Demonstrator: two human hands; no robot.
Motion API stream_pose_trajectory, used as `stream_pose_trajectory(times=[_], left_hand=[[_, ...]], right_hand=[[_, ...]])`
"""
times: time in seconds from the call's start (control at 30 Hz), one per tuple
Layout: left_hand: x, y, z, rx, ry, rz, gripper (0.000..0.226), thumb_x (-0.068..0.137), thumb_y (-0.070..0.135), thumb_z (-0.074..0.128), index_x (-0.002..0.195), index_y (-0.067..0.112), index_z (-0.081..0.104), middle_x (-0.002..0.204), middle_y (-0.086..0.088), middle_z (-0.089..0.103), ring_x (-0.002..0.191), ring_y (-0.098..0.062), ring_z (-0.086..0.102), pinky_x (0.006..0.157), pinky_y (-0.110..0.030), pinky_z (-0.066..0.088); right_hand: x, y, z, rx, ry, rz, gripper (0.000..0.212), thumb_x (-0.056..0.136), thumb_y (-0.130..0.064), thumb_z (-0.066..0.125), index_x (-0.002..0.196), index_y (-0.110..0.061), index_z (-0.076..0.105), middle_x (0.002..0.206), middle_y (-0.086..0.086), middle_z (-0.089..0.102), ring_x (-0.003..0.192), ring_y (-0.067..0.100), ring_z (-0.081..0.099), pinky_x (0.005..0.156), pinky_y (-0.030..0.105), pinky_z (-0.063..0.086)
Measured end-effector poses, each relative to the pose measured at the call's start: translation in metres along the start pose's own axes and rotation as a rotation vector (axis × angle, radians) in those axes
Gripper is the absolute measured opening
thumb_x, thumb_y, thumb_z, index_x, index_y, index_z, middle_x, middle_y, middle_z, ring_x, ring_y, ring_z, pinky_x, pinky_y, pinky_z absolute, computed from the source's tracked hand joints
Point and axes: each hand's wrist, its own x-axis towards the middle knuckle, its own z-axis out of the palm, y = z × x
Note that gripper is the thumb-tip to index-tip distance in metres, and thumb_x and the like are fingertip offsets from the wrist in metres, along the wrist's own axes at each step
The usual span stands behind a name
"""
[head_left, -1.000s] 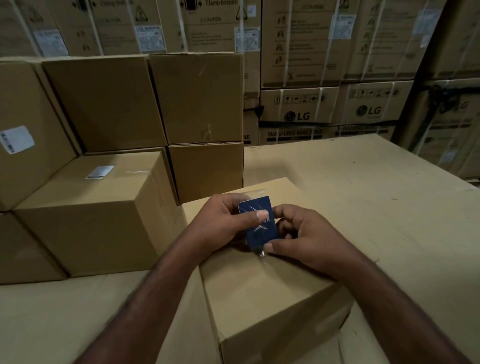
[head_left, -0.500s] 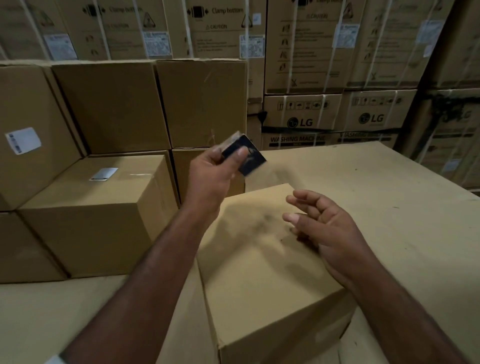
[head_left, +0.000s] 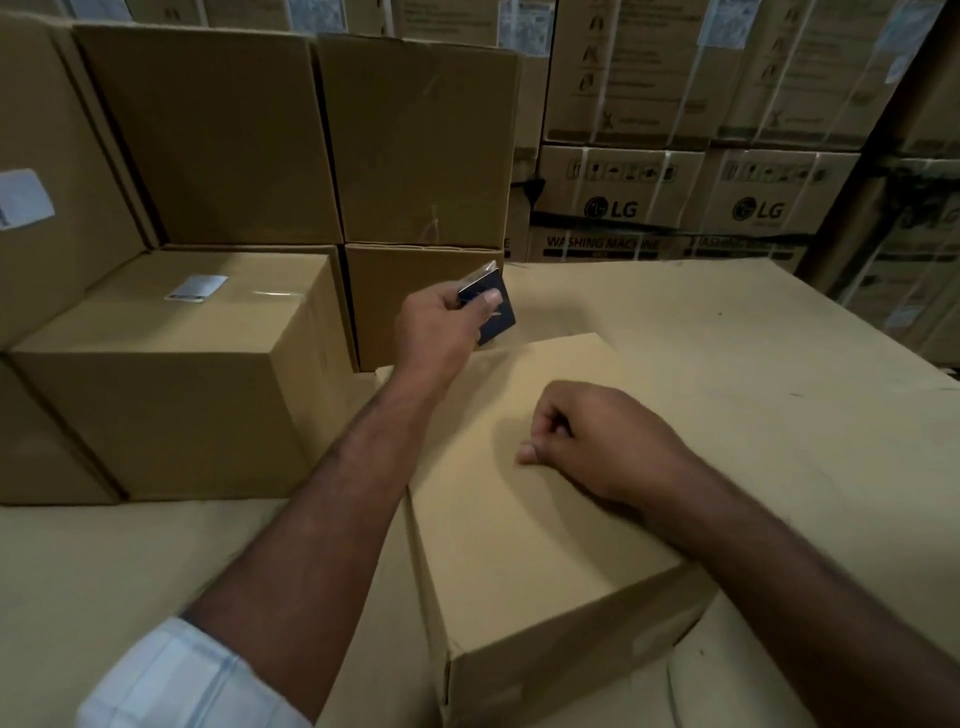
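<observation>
Location: warehouse storage area, identified by stacked plain cartons (head_left: 208, 135) and strapped LG washing-machine boxes (head_left: 618, 202) lining the wall.

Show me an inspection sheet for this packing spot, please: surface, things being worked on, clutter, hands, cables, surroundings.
Surface: broad flat cardboard surface, a few dark specks on it.
Job's things: small dark-blue packet, held up in the air; closed cardboard box standing on the surface in front of the person.
Clutter: plain cartons stacked at the left, one with a white label on top.
Hands: left hand pinches the packet, thumb on its face; right hand rests on the box top, fingers curled, nothing seen in it.
Cables: nothing seen.
Surroundings: strapped LG washing-machine cartons stacked high behind; dim light.
</observation>
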Motion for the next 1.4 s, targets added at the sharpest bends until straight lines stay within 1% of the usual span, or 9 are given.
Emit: stream_pose_trajectory(times=[0.23,0.33,0.6,0.73,0.83,1.03,1.17,1.3,1.4], left_hand=[[0.002,-0.003,-0.005,-0.045,-0.003,-0.021,0.013,0.089,0.024,0.075,0.1,0.017,0.075,0.087,0.006,0.074,0.077,-0.01,0.068,0.061,-0.022,0.053],[0.002,-0.005,-0.006,-0.032,0.011,-0.002,0.021,0.089,0.026,0.075,0.107,0.015,0.075,0.091,0.007,0.073,0.083,-0.009,0.071,0.06,-0.02,0.052],[0.004,-0.005,-0.007,-0.053,0.016,-0.007,0.024,0.09,0.03,0.074,0.109,0.016,0.074,0.094,0.007,0.073,0.082,-0.011,0.07,0.063,-0.021,0.054],[0.001,-0.001,-0.005,-0.105,-0.018,-0.04,0.001,0.091,0.025,0.073,0.091,0.026,0.072,0.107,0.004,0.074,0.085,-0.009,0.071,0.062,-0.019,0.055],[0.0,0.001,-0.004,-0.098,-0.014,-0.046,0.007,0.09,0.024,0.074,0.085,0.028,0.071,0.107,0.004,0.075,0.087,-0.013,0.073,0.07,-0.026,0.059],[0.0,-0.001,-0.008,-0.049,0.037,-0.02,0.013,0.091,0.027,0.073,0.102,0.02,0.074,0.096,0.005,0.074,0.089,-0.014,0.072,0.073,-0.03,0.06],[0.001,-0.001,-0.01,-0.017,0.058,-0.014,0.019,0.091,0.029,0.073,0.106,0.017,0.074,0.096,0.005,0.072,0.09,-0.014,0.071,0.08,-0.035,0.061],[0.003,-0.002,-0.009,-0.074,0.069,-0.047,0.021,0.091,0.029,0.073,0.11,0.019,0.071,0.108,0.001,0.071,0.094,-0.012,0.07,0.072,-0.024,0.058],[0.004,-0.002,-0.006,-0.087,0.058,-0.063,0.03,0.091,0.03,0.073,0.117,0.015,0.07,0.107,-0.001,0.072,0.092,-0.013,0.071,0.069,-0.024,0.058]], right_hand=[[0.058,-0.014,0.007,-0.037,0.065,-0.024,0.03,0.083,-0.042,0.076,0.073,-0.025,0.055,0.074,-0.008,0.062,0.074,0.012,0.057,0.063,0.033,0.047],[0.042,-0.012,0.005,-0.018,0.045,-0.024,0.028,0.083,-0.041,0.077,0.074,-0.023,0.057,0.075,-0.007,0.063,0.076,0.012,0.058,0.073,0.039,0.054],[-0.018,0.005,-0.008,0.006,-0.096,0.007,0.024,0.078,-0.041,0.08,0.074,-0.024,0.063,0.074,-0.01,0.068,0.073,0.004,0.06,0.072,0.039,0.055],[0.012,-0.001,-0.007,0.02,-0.089,-0.005,0.024,0.075,-0.039,0.083,0.072,-0.025,0.064,0.077,-0.008,0.068,0.078,0.008,0.061,0.077,0.041,0.055],[0.046,-0.007,-0.001,0.011,-0.009,-0.051,0.028,0.075,-0.04,0.083,0.07,-0.025,0.06,0.077,-0.009,0.065,0.079,0.01,0.059,0.079,0.041,0.054],[0.058,-0.008,0.008,0.035,0.092,-0.065,0.031,0.078,-0.041,0.081,0.066,-0.026,0.057,0.072,-0.011,0.061,0.075,0.01,0.057,0.084,0.044,0.052],[0.02,0.003,-0.002,0.0,0.008,-0.061,0.029,0.076,-0.042,0.082,0.07,-0.022,0.062,0.074,-0.008,0.066,0.077,0.011,0.06,0.08,0.043,0.054],[-0.017,0.019,-0.016,0.012,-0.105,-0.007,0.027,0.073,-0.043,0.084,0.072,-0.023,0.066,0.077,-0.009,0.069,0.078,0.006,0.061,0.076,0.037,0.056],[-0.012,0.022,-0.021,0.059,-0.146,-0.012,0.024,0.072,-0.039,0.085,0.071,-0.023,0.067,0.079,-0.009,0.069,0.079,0.007,0.062,0.075,0.034,0.056]])
